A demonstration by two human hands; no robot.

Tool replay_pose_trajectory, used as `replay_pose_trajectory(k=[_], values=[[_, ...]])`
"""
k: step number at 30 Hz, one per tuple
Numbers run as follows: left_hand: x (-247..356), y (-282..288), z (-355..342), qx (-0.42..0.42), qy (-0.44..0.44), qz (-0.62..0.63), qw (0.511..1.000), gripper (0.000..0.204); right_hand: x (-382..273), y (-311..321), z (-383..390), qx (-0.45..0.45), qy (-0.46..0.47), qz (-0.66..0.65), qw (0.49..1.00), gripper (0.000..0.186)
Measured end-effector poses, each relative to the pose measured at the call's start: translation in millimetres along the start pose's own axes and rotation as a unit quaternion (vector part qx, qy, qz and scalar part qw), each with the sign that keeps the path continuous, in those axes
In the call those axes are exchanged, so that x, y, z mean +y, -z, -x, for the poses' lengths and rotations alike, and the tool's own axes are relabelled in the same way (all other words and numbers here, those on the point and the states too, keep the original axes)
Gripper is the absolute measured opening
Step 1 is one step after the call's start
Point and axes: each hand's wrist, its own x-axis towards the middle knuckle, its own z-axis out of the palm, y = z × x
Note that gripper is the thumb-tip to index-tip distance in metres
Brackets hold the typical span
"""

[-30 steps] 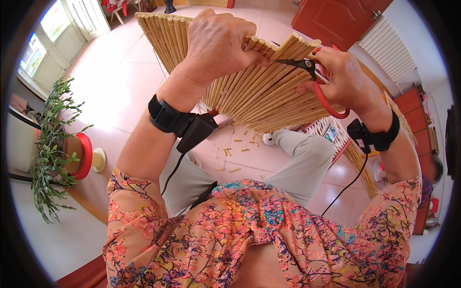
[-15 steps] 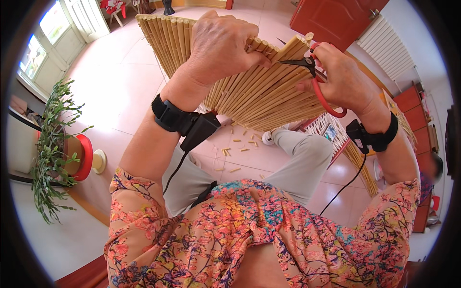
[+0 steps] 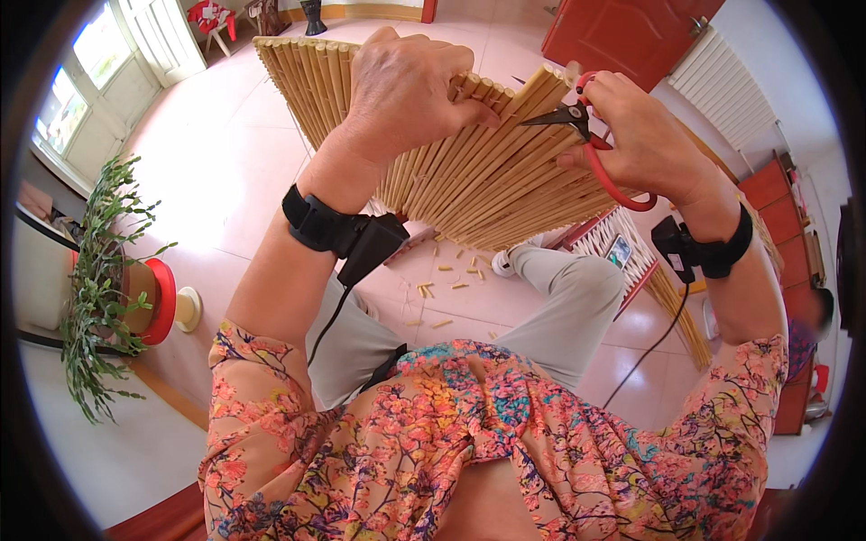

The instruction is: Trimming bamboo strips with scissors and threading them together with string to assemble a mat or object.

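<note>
A fan-shaped mat of joined straw-coloured reed stalks (image 3: pixel 505 185) is held up before me, its upper edge stepped. My left hand (image 3: pixel 410 86) is closed round that edge, thumb on the near face, left of several short cut ends. In my right hand (image 3: pixel 636 135) is a pair of scissors (image 3: pixel 591 135) with red handles and dark blades. Its fingers pass through the loops, and the near blade lies across the stalks while the other tip shows beyond the edge. Beside the blades, one stalk end (image 3: pixel 572 76) is blurred.
Short cut stalk pieces (image 3: pixel 442 268) lie scattered on the pink tile floor (image 3: pixel 234 180) below. To the right are a low woven seat (image 3: pixel 600 234) with a phone on it and loose long stalks (image 3: pixel 686 325). A potted plant (image 3: pixel 99 279) stands at left.
The scissors and my right hand have shifted slightly down. The stalk end by the blades has moved a little left and blurred. My left hand has moved slightly left with the mat.
</note>
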Motion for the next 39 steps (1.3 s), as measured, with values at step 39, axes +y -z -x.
replay_pose_trajectory(k=[39], values=[[-1.1,2.0,1.9,-0.005,-0.011,0.007,1.0,0.043,-8.5,-9.8,7.8,0.049,0.005,-0.011,0.999,0.051]])
